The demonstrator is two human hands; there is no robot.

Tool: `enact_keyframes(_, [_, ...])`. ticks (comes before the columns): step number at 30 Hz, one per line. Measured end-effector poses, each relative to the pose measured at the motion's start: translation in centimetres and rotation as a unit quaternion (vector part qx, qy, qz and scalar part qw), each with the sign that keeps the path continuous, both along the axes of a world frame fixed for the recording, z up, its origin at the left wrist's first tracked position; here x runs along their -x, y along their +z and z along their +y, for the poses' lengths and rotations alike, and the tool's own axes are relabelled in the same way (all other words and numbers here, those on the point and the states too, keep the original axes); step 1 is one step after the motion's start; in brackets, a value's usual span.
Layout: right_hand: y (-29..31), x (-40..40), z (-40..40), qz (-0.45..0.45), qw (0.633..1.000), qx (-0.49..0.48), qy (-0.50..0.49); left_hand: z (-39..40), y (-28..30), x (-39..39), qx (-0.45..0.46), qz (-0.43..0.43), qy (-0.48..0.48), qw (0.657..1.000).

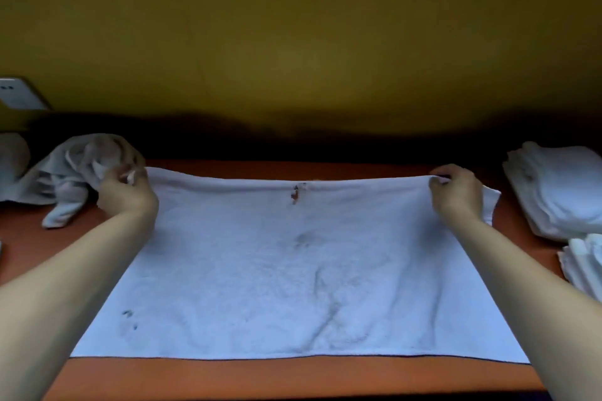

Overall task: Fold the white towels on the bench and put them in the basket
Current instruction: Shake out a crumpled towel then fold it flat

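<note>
Forearms are reaching in from both bottom corners, and between them the towel (293, 270) is lying spread flat across the surface (293, 374), its near hem running just inside the front edge.

Over on the left, a crumpled heap (75, 172) of white cloth is waiting, unfolded, right behind the left hand (125, 194). That hand is pinching the towel's far left corner. Moving across, the far hem is lifting slightly off the wood, with a small dark mark (295, 194) showing at its middle and a couple more specks near the front left. The right hand (456, 192) is gripping the far right corner, so both hands are clamped on the same towel, set well apart.

Further right, a folded stack (560, 185) is sitting at the edge, with another folded bundle (583, 260) just in front of it.

So the job is looking partway through: some towels folded, this one about to get its first fold, the heap untouched. No basket is showing.

Orange-brown wood is carrying everything; a dim mustard wall (293, 26) is standing behind, with a pale wall plate (19, 93) at far left.
</note>
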State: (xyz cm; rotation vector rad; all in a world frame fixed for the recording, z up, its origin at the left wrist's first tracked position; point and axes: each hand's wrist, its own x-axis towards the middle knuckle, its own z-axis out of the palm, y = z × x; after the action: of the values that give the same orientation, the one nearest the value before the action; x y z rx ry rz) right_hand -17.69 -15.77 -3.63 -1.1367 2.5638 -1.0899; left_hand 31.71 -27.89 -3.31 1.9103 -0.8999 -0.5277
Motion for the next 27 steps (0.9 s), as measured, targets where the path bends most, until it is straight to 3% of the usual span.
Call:
enact_keyframes(6, [-3.9,0.2,1.9,0.069,0.993,-0.050,0.087,0.4,-3.6,1.3,-0.038,-0.145,-0.209,0.966])
enact_keyframes(10, [-6.7,1.2,5.0,0.130,0.981,-0.118,0.086,2.1,-5.6,2.7,-0.040,-0.275,-0.296,0.914])
enact_keyframes(13, [-7.4,2.6,6.2,0.141,0.974,-0.151,0.093,4.8,-6.3,6.1,-0.038,-0.316,-0.357,0.878])
enact_keyframes(17, [-6.8,5.3,6.3,0.118,0.970,-0.195,0.087,10.5,-7.6,12.7,0.009,-0.372,-0.474,0.798])
enact_keyframes(22, [-5.3,7.9,5.9,0.098,0.970,-0.207,0.087,17.8,-8.0,22.2,0.082,-0.368,-0.579,0.723])
enact_keyframes(27, [-4.1,9.7,3.8,-0.044,0.979,-0.198,-0.004,24.7,-8.1,30.4,0.141,-0.363,-0.689,0.611])
